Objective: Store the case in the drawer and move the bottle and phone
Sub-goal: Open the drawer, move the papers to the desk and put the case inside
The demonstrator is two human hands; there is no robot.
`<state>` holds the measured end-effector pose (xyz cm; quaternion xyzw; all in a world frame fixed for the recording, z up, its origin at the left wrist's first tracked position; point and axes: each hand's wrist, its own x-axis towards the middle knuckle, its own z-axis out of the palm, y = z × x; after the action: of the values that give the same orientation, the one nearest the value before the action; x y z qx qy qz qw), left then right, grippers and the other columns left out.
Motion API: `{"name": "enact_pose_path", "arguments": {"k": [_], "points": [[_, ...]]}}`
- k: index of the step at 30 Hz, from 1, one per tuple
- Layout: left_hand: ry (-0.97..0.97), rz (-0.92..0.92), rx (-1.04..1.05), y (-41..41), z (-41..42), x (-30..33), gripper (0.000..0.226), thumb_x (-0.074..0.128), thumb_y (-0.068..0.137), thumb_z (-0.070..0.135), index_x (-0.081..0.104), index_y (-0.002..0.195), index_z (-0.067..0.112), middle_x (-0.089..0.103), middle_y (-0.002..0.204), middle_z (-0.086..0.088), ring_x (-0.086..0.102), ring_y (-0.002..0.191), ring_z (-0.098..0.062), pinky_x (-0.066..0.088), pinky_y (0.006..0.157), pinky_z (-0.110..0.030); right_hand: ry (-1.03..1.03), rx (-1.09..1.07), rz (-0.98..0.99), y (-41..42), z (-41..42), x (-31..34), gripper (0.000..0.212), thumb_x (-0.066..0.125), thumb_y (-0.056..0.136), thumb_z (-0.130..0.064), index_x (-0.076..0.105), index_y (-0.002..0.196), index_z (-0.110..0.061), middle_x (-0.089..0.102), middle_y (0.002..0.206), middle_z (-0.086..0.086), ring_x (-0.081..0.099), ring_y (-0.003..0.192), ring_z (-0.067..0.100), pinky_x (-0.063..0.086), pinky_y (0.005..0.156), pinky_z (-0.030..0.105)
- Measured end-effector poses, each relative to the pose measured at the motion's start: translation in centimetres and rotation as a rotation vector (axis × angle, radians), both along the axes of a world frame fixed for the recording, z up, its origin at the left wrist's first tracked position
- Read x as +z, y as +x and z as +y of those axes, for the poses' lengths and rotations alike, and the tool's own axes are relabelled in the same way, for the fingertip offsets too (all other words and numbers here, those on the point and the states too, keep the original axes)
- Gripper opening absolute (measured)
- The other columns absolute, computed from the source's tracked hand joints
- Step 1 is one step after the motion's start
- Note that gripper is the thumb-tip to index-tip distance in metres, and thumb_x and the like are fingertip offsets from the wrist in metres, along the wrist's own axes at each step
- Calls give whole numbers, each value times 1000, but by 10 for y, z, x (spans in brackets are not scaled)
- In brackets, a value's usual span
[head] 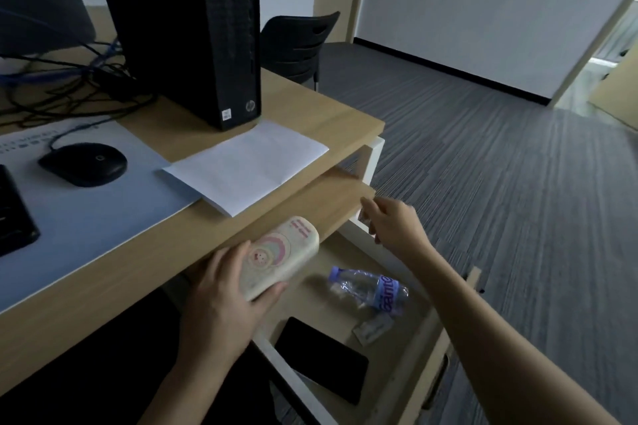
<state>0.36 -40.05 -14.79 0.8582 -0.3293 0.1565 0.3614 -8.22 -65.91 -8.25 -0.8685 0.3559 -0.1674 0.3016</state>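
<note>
Left hand [221, 283] is gripping the case [276, 257], fingers wrapped around its near end, thumb along the right-hand edge. Case is cream, rounded, pink ring print on top, and it's sitting tilted at the desk [103, 286] front edge, partly over the open drawer [414, 348], not inside it.

Right hand [393, 228] is reaching forward past the far right corner of the drawer, next to the wooden panel [328, 203] under the desktop. Fingers are loosely curled and pointing away; something small may be pinched at the tips, but it's blurred and I can't tell whether it's holding anything.

Drawer is standing pulled out below the desk. Lying in it: a clear plastic bottle [369, 288] on its side, purple cap and label, toward the back; a black phone [321, 357] flat, screen dark, nearer the front left; a small grey packet [373, 329] just beside the bottle, between bottle and phone.

On the desk: black tower PC [193, 31] standing upright, white paper sheet [245, 166] lying in front of it near the edge, black mouse [83, 164] sitting on a light mat [86, 217], keyboard corner [13, 214] showing at far left, cables [69, 86] tangling behind. Black chair [300, 45] is standing beyond the desk on grey carpet.
</note>
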Motion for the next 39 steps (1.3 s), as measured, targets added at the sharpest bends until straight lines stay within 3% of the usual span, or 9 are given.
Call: {"name": "enact_pose_path", "arguments": {"k": [5, 11, 14, 17, 21, 24, 31, 34, 39], "points": [[1, 41, -42, -1, -14, -7, 73, 84, 59, 48, 63, 117, 9, 66, 104, -10, 64, 89, -28, 51, 73, -32, 90, 21, -68, -15, -5, -28, 37, 51, 91, -49, 66, 71, -22, 68, 56, -1, 59, 44, 3, 54, 52, 29], [85, 61, -273, -30, -47, -24, 75, 76, 66, 57, 56, 125, 15, 61, 118, -7, 64, 96, -25, 54, 74, -33, -27, 61, 351, -41, -20, -76, 16, 55, 91, -25, 69, 92, -19, 71, 86, -1, 62, 74, 16, 50, 61, 27], [93, 24, -369, -33, -60, -28, 74, 63, 70, 67, 51, 127, 21, 59, 118, 1, 61, 97, -17, 50, 73, -26, 58, -71, 192, -69, -25, -90, 15, 56, 90, -29, 69, 92, -23, 70, 82, -6, 62, 72, 11, 47, 56, 26], [212, -4, -469, -24, -73, -36, 75, 61, 69, 66, 56, 126, 18, 63, 118, 0, 60, 101, -23, 49, 81, -33, -109, -92, 114, -88, -35, -94, 12, 56, 89, -32, 67, 90, -29, 67, 79, -13, 62, 71, 10, 48, 58, 27], [326, 5, -524, -15, -80, -56, 77, 74, 63, 59, 60, 127, 18, 65, 119, 2, 56, 105, -25, 47, 88, -36, -314, 273, 521, -72, -43, -96, 40, 64, 83, -41, 59, 117, -21, 61, 114, -1, 60, 103, 20, 55, 77, 37], [306, 75, -531, -12, -73, -69, 77, 71, 64, 60, 55, 129, 21, 62, 122, 5, 53, 106, -22, 48, 86, -35, -278, 341, 724, -48, -40, -106, 55, 69, 76, -47, 55, 118, -14, 63, 116, 7, 62, 107, 28, 52, 78, 38], [49, 331, -528, -3, -66, -79, 84, 50, 75, 77, 46, 136, 19, 48, 127, 10, 40, 112, 5, 37, 86, -15, -191, 431, 640, -44, -21, -125, 56, 63, 69, -60, 58, 111, -22, 67, 110, 3, 65, 102, 28, 54, 75, 35], [64, 303, -547, -4, -94, -73, 84, 56, 75, 67, 46, 138, 12, 52, 132, 0, 44, 119, -9, 40, 92, -25, -157, 476, 697, -50, -8, -122, 56, 72, 70, -53, 62, 113, -20, 69, 110, 7, 65, 102, 30, 52, 76, 34], [234, 225, -635, -2, -160, -75, 78, 77, 77, 30, 41, 142, 8, 45, 144, -10, 31, 136, -31, 25, 109, -37, -205, 546, 723, -70, 18, -126, 80, 70, 77, -53, 38, 140, -16, 58, 127, 12, 58, 113, 36, 51, 85, 45]]}}
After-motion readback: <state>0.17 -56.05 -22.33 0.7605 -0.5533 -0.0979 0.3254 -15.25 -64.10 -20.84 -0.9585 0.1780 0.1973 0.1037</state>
